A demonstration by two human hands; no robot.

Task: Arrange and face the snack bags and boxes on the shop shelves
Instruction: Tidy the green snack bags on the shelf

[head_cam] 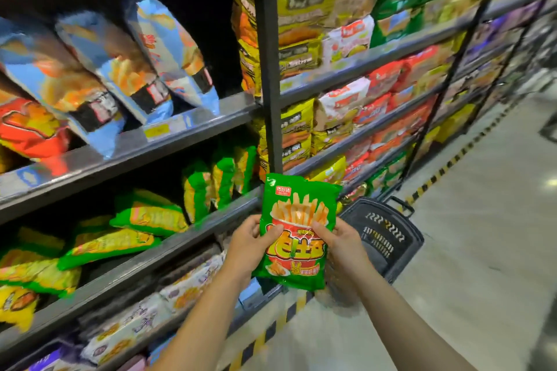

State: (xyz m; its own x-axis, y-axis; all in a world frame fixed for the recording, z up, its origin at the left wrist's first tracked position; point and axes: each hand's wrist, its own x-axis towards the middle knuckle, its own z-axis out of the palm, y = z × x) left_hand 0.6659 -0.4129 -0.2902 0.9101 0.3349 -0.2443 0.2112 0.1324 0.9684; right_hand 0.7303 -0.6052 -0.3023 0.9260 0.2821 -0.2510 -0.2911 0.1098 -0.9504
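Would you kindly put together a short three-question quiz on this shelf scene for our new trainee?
1. True or false: the left hand and the right hand both hold the green bag.
2. Where is the basket? A) on the floor by the shelves; B) on the top shelf; C) hanging from the left arm.
3. Fill in: the three leaning bags on the upper shelf are mainly ____ in colour.

Key: 1 true; 2 A; 3 blue.
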